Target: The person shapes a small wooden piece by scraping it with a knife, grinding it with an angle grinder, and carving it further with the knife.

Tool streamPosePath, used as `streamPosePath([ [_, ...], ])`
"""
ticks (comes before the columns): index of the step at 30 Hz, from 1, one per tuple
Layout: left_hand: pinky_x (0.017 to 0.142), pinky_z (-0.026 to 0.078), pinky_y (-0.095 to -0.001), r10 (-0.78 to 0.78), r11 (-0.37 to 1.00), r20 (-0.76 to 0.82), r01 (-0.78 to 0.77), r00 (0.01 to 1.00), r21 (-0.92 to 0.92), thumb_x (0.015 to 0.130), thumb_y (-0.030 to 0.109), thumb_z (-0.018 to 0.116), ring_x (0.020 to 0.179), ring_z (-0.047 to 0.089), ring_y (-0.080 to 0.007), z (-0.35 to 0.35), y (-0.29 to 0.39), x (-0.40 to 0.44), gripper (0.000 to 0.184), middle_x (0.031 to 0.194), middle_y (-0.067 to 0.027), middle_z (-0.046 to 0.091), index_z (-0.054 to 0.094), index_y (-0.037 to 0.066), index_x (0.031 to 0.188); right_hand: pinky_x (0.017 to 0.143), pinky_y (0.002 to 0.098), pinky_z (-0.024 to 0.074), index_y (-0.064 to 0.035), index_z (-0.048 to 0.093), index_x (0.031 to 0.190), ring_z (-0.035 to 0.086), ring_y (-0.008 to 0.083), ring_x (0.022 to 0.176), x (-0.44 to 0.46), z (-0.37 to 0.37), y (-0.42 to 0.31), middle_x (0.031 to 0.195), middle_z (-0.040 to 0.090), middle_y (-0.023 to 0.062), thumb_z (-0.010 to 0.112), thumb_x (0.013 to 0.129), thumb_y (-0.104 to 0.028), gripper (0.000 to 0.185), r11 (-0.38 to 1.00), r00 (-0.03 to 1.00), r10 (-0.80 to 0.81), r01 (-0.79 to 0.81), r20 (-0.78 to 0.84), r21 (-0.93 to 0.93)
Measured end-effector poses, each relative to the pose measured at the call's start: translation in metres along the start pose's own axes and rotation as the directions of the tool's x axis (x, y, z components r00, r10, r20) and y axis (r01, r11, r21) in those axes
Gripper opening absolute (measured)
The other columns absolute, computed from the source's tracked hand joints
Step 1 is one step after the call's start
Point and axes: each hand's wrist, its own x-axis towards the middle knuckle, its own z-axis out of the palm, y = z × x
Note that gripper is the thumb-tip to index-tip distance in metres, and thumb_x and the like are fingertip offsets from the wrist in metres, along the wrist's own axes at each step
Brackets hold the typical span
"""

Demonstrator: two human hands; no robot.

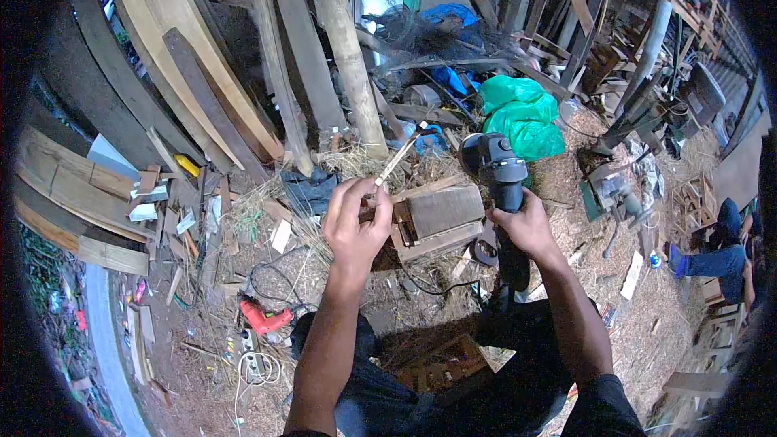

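Observation:
My left hand is closed, pinching the lower end of a thin pale stick-like piece between thumb and fingers. The piece slants up to the right and has a darker tip; its exact kind is unclear. Around the body of a dark angle grinder my right hand is wrapped. The grinder stands with its head up, and its disc side faces left, towards the thin piece but apart from it. Below and between both hands sits a wooden block-like stand. Whether the disc spins cannot be told.
A red power drill and a power strip with cables lie at lower left. Planks lean at the back left. A green plastic sheet lies beyond the grinder. At far right a person's leg shows.

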Motion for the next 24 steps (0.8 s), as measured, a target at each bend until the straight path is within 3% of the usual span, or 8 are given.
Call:
streamPosePath([
  [5, 0.059, 0.052, -0.0264, -0.208, 0.974, 0.025, 0.209, 0.978, -0.087, 0.077, -0.004, 0.068, 0.069, 0.062, -0.0139, -0.004, 0.005, 0.001, 0.014, 0.085, -0.0091, 0.065, 0.063, -0.002, 0.089, 0.070, 0.0364, 0.0517, 0.0041, 0.058, 0.100, 0.063, 0.0207, 0.073, 0.005, 0.000, 0.010, 0.082, 0.065, 0.0124, 0.077, 0.068, -0.019, 0.044, 1.000, 0.999, -0.024, 0.024, 0.021, -0.009],
  [9, 0.053, 0.048, -0.0219, -0.546, 0.765, 0.060, 0.527, 0.836, -0.370, 0.090, 0.007, 0.066, 0.061, 0.059, -0.0076, 0.010, -0.028, -0.024, 0.009, 0.076, -0.0040, 0.065, 0.061, 0.001, 0.095, 0.069, 0.0362, 0.0517, 0.0042, 0.058, 0.102, 0.063, 0.0208, 0.072, 0.001, -0.002, 0.002, 0.081, 0.065, 0.0131, 0.076, 0.068, -0.020, 0.045, 1.000, 1.000, -0.017, 0.017, 0.010, -0.020],
  [19, 0.050, 0.054, -0.0260, -0.738, 0.496, 0.182, 0.705, 0.649, -0.507, 0.092, 0.015, 0.062, 0.066, 0.065, -0.0146, 0.005, -0.013, -0.002, 0.017, 0.079, -0.0080, 0.065, 0.062, -0.002, 0.096, 0.068, 0.0358, 0.0523, 0.0047, 0.057, 0.106, 0.063, 0.0210, 0.071, 0.005, -0.003, 0.010, 0.082, 0.066, 0.0130, 0.076, 0.068, -0.019, 0.049, 0.999, 0.999, -0.035, 0.036, 0.006, -0.024],
  [24, 0.049, 0.053, -0.0250, -0.781, 0.443, 0.174, 0.728, 0.600, -0.523, 0.092, 0.012, 0.062, 0.066, 0.065, -0.0136, 0.005, -0.018, 0.000, 0.015, 0.078, -0.0074, 0.065, 0.063, -0.002, 0.096, 0.068, 0.0357, 0.0527, 0.0047, 0.057, 0.106, 0.064, 0.0208, 0.072, 0.008, -0.006, 0.014, 0.082, 0.066, 0.0131, 0.075, 0.069, -0.017, 0.047, 0.999, 0.999, -0.040, 0.039, 0.037, 0.012],
])
